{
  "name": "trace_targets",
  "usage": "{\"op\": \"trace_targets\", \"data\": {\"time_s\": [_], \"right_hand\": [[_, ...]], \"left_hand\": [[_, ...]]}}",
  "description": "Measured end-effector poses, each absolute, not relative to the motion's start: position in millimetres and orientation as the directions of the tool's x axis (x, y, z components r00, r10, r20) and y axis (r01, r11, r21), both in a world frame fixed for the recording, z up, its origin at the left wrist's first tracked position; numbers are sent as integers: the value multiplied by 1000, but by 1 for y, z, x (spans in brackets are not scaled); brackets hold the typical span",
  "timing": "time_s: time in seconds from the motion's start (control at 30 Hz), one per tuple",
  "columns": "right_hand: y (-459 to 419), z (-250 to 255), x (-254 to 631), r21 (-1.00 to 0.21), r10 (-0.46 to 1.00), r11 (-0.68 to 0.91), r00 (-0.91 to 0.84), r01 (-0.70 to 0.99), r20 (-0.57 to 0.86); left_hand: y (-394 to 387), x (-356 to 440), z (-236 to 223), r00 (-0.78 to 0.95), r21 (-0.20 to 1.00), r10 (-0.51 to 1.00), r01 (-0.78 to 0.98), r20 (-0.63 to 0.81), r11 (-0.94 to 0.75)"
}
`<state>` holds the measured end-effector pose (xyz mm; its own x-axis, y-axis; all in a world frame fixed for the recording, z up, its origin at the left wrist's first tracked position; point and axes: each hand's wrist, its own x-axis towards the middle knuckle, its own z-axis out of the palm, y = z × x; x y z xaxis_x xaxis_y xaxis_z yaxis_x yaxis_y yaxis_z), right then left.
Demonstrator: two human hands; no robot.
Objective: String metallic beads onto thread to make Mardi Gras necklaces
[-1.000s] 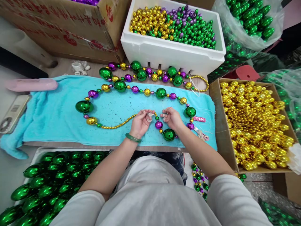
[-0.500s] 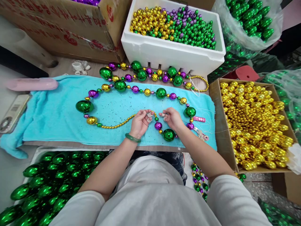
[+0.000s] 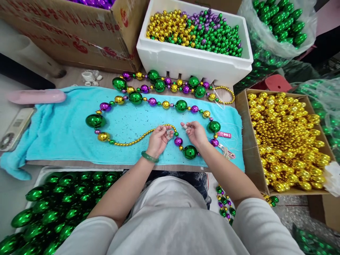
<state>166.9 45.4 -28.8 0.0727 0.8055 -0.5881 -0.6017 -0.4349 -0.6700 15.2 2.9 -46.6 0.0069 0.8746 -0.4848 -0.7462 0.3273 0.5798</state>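
Note:
A bead necklace (image 3: 181,106) of green, purple and gold balls lies in a loop on the turquoise towel (image 3: 127,118). My left hand (image 3: 158,141), with a green bangle at the wrist, is pinched closed by the small gold beads at the loop's near side; it seems to hold the necklace's thin thread, mostly hidden by the fingers. To its right, my right hand (image 3: 196,132) pinches a fine pale thread above the purple and green beads. White wraps show on fingers of both hands.
Behind the towel lies another bead necklace (image 3: 159,85), before a white foam box (image 3: 191,58) of small beads. A carton (image 3: 240,131) of gold beads stands right. Large green beads (image 3: 50,216) fill a tray at lower left. A pink case (image 3: 37,96) lies left.
My right hand's fingers have risen slightly, and the thread that ran straight between both hands now curves at the right fingers. My left hand has stayed almost in place.

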Motion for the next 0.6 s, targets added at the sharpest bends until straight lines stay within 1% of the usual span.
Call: {"op": "trace_targets", "data": {"time_s": [0.1, 0.2, 0.3, 0.4, 0.47, 0.53, 0.6], "right_hand": [[47, -27, 160, -638, 806, -401, 79, -657, -587], [49, -27, 156, -630, 809, -393, 74, -670, -583], [51, -27, 155, -652, 811, -415, 68, -635, -582], [50, -28, 158, -709, 809, -461, 75, -533, -582], [48, -30, 160, -737, 809, -489, 73, -466, -583], [45, -33, 162, -752, 814, -506, 52, -423, -578], [41, -39, 164, -784, 831, -522, 6, -334, -556]], "left_hand": [[2, 15, -48, 23, 591, 879, -732, -477, 340], [3, 14, -49, 22, 601, 878, -721, -479, 345], [3, 14, -49, 7, 609, 877, -717, -480, 340], [2, 14, -48, 0, 645, 884, -683, -468, 342], [2, 13, -48, 9, 708, 894, -607, -447, 360], [2, 13, -48, 9, 795, 911, -485, -413, 365], [2, 12, -49, -9, 871, 930, -355, -367, 340]]}}
